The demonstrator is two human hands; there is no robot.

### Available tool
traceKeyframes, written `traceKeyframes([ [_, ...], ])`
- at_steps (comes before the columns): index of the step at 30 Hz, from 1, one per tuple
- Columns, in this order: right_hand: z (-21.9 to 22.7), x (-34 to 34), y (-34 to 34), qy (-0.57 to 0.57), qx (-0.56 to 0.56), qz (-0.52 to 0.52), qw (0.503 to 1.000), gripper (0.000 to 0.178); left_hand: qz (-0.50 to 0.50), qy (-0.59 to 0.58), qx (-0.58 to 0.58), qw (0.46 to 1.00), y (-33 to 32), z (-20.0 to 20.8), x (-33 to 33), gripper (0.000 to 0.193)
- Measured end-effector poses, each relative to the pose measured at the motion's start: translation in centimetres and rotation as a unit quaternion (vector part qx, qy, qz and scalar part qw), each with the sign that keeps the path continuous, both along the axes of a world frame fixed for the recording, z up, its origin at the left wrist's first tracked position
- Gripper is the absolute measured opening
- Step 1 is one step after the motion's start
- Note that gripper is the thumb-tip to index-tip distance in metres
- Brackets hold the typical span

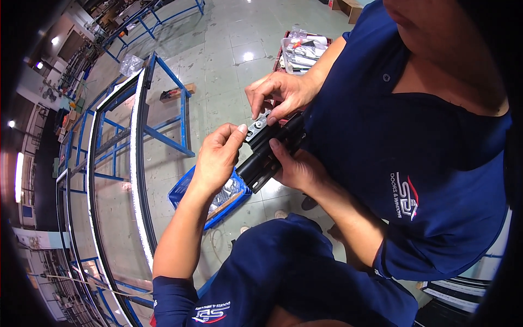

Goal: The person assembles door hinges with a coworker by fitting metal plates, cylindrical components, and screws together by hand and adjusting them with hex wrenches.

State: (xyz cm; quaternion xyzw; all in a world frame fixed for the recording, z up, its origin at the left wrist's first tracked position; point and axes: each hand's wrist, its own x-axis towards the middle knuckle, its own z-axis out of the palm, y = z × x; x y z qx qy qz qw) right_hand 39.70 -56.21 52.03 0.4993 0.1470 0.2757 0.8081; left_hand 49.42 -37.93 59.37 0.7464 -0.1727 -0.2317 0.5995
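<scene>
My left hand [215, 155] reaches in from the lower left, its thumb and index finger closed at the near end of a small silver metal plate [258, 125] with round holes or screw heads. The plate lies along a black ribbed metal piece [267, 154]. A co-worker's hand [301, 170] grips that black piece from below, thumb on top. Another co-worker's hand [283, 94] pinches at the plate's far end. My right hand does not show; a patch of skin below the co-worker's forearm is too hidden to identify.
A blue crate [182, 189] with bagged parts stands on the floor below the hands. On the left, a glazed dark frame [140, 180] rests on blue metal stands [174, 143]. A container of tools [305, 54] stands beyond the co-worker's arm.
</scene>
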Motion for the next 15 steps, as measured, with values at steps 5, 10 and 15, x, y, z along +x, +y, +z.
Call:
traceKeyframes([
  [5,-0.7,-0.2,-0.2,0.004,0.003,0.014,1.000,0.028,0.000,-0.065,0.048,0.997,0.4,-0.3,-0.4,0.032],
  [10,-0.7,-0.8,-0.2,0.005,0.002,0.049,0.999,0.028,0.006,-0.137,0.073,0.988,0.2,0.0,-1.8,0.026],
  [15,-0.7,-0.5,-0.2,-0.020,0.045,0.093,0.994,0.032,0.014,-0.186,0.070,0.980,0.1,1.0,-2.7,0.017],
])
